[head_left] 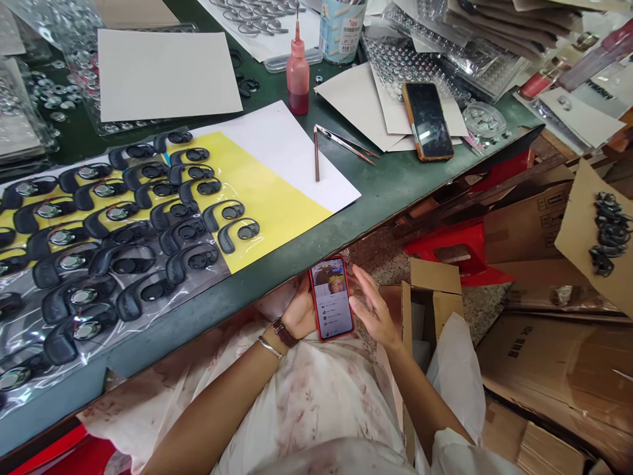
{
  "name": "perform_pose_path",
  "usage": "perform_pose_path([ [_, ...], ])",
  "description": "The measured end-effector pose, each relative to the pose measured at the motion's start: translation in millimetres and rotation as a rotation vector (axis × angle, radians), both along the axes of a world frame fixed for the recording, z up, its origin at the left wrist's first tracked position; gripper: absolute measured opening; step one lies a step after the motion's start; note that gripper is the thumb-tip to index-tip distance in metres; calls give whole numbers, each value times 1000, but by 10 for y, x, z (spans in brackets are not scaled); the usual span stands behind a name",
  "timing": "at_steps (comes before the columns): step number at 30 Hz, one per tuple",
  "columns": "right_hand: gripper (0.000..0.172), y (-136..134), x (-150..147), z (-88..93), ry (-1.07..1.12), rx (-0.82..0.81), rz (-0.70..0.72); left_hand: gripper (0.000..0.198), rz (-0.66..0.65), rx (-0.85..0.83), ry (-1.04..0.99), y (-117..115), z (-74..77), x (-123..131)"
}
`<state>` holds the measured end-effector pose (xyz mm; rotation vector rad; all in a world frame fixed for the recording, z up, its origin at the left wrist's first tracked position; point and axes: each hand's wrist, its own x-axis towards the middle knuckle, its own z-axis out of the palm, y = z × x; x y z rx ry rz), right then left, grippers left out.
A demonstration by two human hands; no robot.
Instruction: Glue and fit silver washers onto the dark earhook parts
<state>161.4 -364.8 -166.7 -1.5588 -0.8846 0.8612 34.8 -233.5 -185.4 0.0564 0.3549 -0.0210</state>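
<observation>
Gripped a red-cased smartphone (331,298) in the left hand (299,315), low in the lap below the table (297,257) edge, long axis pointing away, with the right hand (373,310) open and empty, fingers spread, just beside its right edge.

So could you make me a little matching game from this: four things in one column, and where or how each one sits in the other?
Things:
1. red-cased phone
2. orange-cased phone
3. needle-tip bottle
4. black ear-hook shells

Places and states:
A. upright on the green table, red liquid at the bottom
B. laid in rows on the yellow sheet
C. held in the left hand, screen lit
D. flat on white paper, screen dark

Pairs: 1-C, 2-D, 3-A, 4-B.
</observation>
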Motion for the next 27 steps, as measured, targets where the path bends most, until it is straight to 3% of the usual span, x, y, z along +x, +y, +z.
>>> perform_pose_path([
  [3,38,37,33,71,-343,16,66,71,11,0,-5,0,5,7],
  [7,39,55,-1,116,-503,33,166,70,10,-4,-11,4,30,4],
  [11,49,38,-67,78,-403,35,-15,72,-5,-10,-7,10,41,-5],
  [14,51,41,-90,-8,-152,-37,-170,73,-4,-9,3,13,45,-2],
  [18,36,58,-83,-114,139,-118,-173,70,33,1,6,8,81,18],
  [27,37,33,-97,-196,28,-128,-142,67,58,-4,-20,8,174,43],
])
